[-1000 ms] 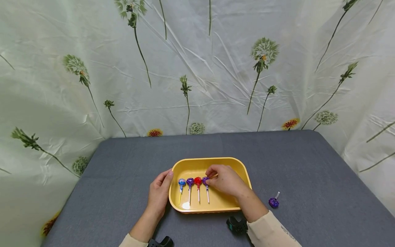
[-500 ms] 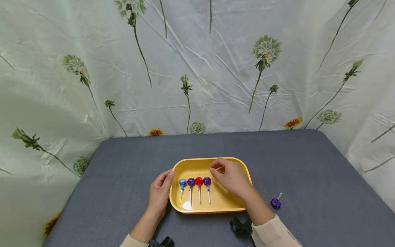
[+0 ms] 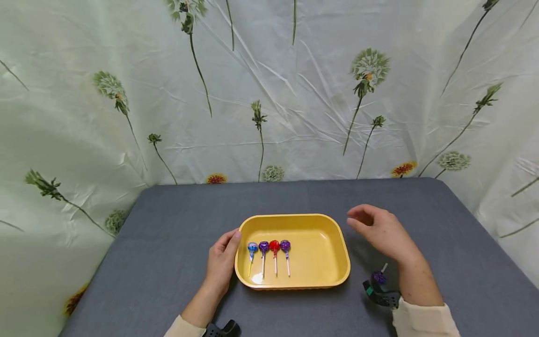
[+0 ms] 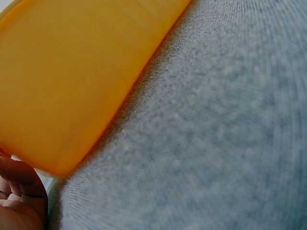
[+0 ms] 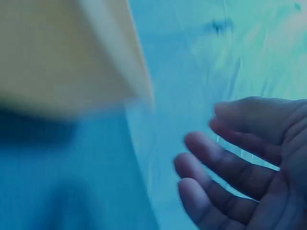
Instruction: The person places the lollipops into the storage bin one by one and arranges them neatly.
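Observation:
A yellow tray [image 3: 311, 281] lies on the table with a row of several wrapped lollipops in its left half: a blue one [image 3: 252, 247], a purple one [image 3: 263, 246], a red one [image 3: 274, 245] and another purple one [image 3: 285, 245]. At the tray's left side my left hand [image 3: 221, 262] grips the rim, thumb on the edge; the left wrist view shows its curled fingers [image 4: 21, 184] by the tray's corner. My right hand [image 3: 381, 234] hovers off the tray's right side, fingers loosely bent and holding nothing. Below it, a loose purple lollipop [image 3: 380, 277] lies on the table, partly covered by the wrist strap.
The grey cloth-covered table [image 3: 189, 210] extends around the tray. A pale curtain [image 3: 311, 93] printed with flowers hangs behind it. Black straps [image 3: 381, 295] sit on both wrists.
My right hand has let go of the rightmost purple lollipop in the tray, then moved right, out over the table. The left hand keeps its grip on the rim.

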{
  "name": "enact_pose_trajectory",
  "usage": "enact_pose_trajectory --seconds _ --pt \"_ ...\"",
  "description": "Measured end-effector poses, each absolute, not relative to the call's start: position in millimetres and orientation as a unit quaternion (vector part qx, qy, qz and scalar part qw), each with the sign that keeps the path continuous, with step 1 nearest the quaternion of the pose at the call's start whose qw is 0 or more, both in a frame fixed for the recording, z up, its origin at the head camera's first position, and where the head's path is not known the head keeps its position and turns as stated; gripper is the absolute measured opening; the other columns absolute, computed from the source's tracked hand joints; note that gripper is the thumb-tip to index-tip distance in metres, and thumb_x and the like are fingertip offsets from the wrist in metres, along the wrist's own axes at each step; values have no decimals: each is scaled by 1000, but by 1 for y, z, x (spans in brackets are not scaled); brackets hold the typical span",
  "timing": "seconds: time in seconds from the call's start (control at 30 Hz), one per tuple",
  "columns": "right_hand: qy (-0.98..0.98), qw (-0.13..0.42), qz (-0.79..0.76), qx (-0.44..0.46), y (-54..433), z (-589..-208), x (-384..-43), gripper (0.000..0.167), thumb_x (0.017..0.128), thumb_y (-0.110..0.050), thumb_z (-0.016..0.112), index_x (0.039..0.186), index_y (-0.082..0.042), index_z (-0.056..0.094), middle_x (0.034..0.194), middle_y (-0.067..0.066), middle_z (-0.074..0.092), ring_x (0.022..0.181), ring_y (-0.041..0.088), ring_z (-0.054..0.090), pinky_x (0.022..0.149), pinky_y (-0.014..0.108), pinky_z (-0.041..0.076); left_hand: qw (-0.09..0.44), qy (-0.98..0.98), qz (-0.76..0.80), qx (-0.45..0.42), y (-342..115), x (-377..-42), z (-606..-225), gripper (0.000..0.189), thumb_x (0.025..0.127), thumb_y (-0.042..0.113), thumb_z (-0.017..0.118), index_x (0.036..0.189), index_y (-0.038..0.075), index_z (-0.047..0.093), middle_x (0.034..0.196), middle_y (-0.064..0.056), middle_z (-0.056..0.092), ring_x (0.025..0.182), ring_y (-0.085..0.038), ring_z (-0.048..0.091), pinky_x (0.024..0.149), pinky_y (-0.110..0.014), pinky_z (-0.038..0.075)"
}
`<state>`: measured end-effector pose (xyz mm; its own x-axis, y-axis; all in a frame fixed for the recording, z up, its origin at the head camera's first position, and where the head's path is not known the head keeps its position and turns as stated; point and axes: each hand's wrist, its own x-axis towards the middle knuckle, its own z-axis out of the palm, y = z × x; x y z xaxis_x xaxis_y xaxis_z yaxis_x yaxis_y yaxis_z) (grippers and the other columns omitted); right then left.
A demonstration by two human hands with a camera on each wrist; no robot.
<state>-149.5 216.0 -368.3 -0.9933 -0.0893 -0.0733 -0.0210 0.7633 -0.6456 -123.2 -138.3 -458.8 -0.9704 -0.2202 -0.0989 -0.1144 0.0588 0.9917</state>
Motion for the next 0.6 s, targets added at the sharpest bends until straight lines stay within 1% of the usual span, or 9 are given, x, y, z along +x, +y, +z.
enact_pose_trajectory --seconds 0.07,0.17,0.3,0.4,0.6 --pt "942 72 -328 -26 239 -377 -149 32 101 -30 65 123 -7 67 113 11 72 100 25 65 80 42 57 40 -730 -673 114 -138 -123 -459 47 105 38 56 136 3 63 135 -17 66 116 -19 63 85 -10 52" --pt "935 113 -334 -24 266 -394 -146 26 100 -25 67 116 -4 68 101 7 72 88 19 63 72 34 55 42 -733 -670 115 -137 -123 -458 48 105 39 56 135 3 63 135 -17 66 116 -19 62 85 -10 51" --pt "897 194 -395 -37 285 -414 -139 26 96 -25 73 107 -1 67 88 4 68 75 13 59 64 29 53 39 -731 -672 117 -137 -122 -458 46 105 38 56 135 3 64 134 -17 66 113 -15 62 85 -11 52" --pt "864 246 -437 -56 291 -420 -134 32 93 -26 76 107 1 66 87 4 66 74 12 60 65 30 55 41 -732 -670 116 -138 -123 -459 47 105 38 56 135 3 64 134 -17 66 112 -14 62 84 -11 52" --pt "834 296 -459 -79 293 -418 -129 38 91 -24 79 112 3 64 89 4 66 75 12 62 64 30 54 41 -733 -669 115 -138 -124 -459 47 105 38 56 136 3 64 135 -17 66 115 -17 62 84 -10 51"
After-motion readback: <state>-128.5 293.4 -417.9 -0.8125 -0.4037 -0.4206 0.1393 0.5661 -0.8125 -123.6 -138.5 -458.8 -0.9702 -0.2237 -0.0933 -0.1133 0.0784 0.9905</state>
